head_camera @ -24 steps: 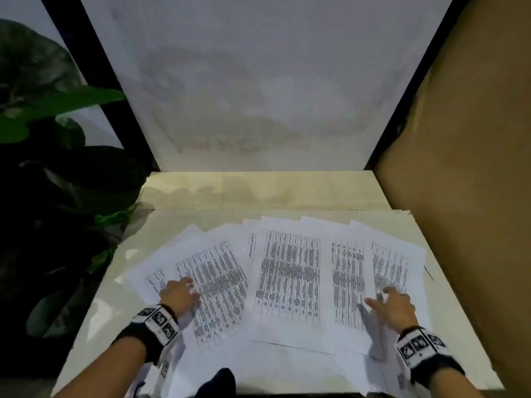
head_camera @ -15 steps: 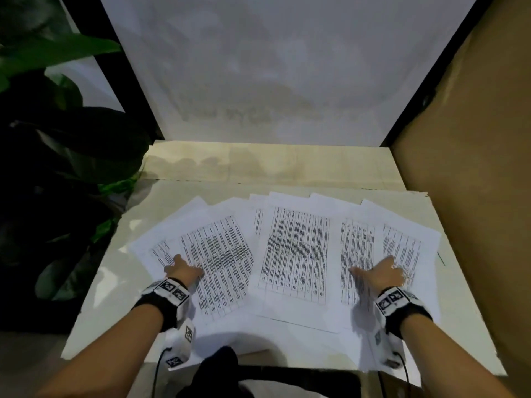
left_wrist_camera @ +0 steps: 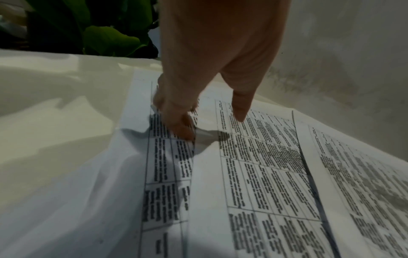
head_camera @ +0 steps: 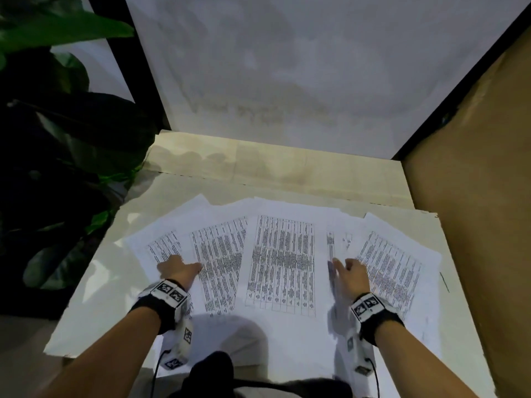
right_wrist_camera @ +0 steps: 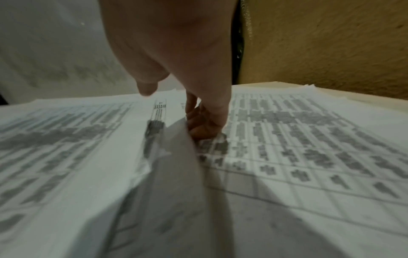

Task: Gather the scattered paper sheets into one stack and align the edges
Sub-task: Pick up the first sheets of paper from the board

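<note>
Several printed sheets lie fanned and overlapping across the white table: a left sheet, a centre sheet and a right sheet. My left hand rests on the left sheets. Its bent fingertips press into the paper, which wrinkles beside them, and the thumb is off the paper. My right hand is on the right sheets with its bent fingertips pressing down. A sheet edge buckles upward just left of them. Neither hand pinches a sheet.
A white panel stands behind the table and a brown board walls the right side. A dark leafy plant is off the left edge. Bare table shows at the far strip and along the left.
My right hand has moved left, sliding the right sheet over its neighbour so only a narrow strip of that one shows. The left hand has stayed about where it was.
</note>
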Action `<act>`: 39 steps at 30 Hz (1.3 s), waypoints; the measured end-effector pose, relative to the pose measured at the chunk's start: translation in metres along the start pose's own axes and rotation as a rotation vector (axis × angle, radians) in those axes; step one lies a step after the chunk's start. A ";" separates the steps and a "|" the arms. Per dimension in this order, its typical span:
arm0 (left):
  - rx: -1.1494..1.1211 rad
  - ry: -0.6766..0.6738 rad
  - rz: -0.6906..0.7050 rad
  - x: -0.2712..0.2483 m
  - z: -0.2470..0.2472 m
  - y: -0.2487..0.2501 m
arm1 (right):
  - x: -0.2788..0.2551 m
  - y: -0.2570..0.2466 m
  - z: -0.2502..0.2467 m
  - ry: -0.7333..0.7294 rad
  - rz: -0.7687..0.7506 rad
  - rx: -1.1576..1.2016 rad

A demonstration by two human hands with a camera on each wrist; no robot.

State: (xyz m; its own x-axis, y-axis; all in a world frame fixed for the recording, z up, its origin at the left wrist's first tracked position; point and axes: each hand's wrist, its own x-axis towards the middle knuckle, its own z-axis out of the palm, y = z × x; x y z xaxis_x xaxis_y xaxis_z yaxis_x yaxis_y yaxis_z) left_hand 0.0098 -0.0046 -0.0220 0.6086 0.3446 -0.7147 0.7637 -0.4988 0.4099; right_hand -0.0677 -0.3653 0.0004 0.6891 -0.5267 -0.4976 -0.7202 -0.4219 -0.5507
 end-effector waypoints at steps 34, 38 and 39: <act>-0.399 -0.454 0.276 -0.054 0.006 0.027 | -0.055 -0.065 0.033 -0.437 -0.024 0.237; -0.337 -0.469 0.441 -0.087 -0.016 0.053 | -0.058 -0.077 0.007 -0.409 -0.137 0.244; -0.348 -0.465 0.483 -0.095 -0.022 0.060 | -0.058 -0.081 0.001 -0.383 -0.176 0.274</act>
State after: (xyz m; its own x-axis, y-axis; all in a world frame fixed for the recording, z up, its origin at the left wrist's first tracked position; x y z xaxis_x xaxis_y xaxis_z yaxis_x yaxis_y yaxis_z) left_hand 0.0025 -0.0500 0.0831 0.7984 -0.2585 -0.5437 0.5055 -0.2029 0.8387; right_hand -0.0492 -0.2999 0.0729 0.8150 -0.1350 -0.5636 -0.5786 -0.2439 -0.7783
